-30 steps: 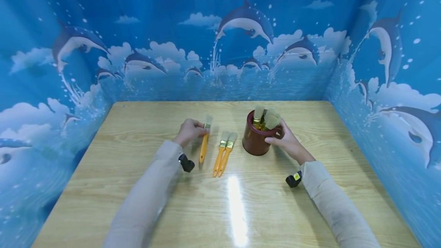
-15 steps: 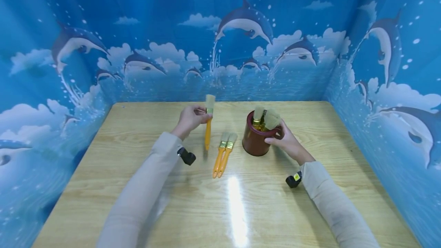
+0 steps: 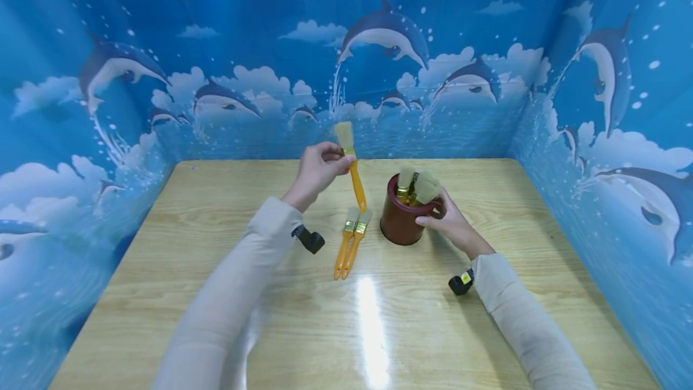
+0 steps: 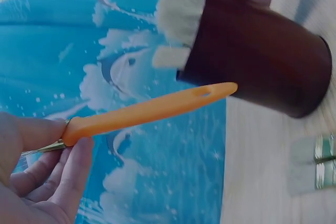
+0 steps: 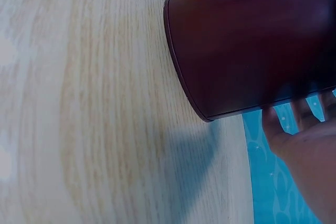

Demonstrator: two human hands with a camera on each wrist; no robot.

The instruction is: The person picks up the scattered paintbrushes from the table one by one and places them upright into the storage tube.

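My left hand [image 3: 318, 173] pinches a paintbrush [image 3: 357, 184] near its metal band, clear above the table. Its bristles point up and its orange handle hangs down toward the holder side; the left wrist view shows the handle [image 4: 152, 109] in full. A dark red-brown cylindrical brush holder [image 3: 399, 221] stands upright on the table. Several brushes [image 3: 419, 186] stick out of its top, bristles up. My right hand [image 3: 448, 221] grips the holder by its right side near the rim, thumb in front, other fingers partly hidden. Two more paintbrushes [image 3: 351, 244] lie side by side left of the holder.
The wooden table [image 3: 227, 197] ends at a blue dolphin-print curtain [image 3: 260, 77] at the back and both sides. A bright light reflection lies on the table's front middle. Each wrist carries a small black camera.
My left hand has lifted its paintbrush off the table and carried it up and rightward, over the two lying brushes. The right hand and the brush holder have stayed in place.
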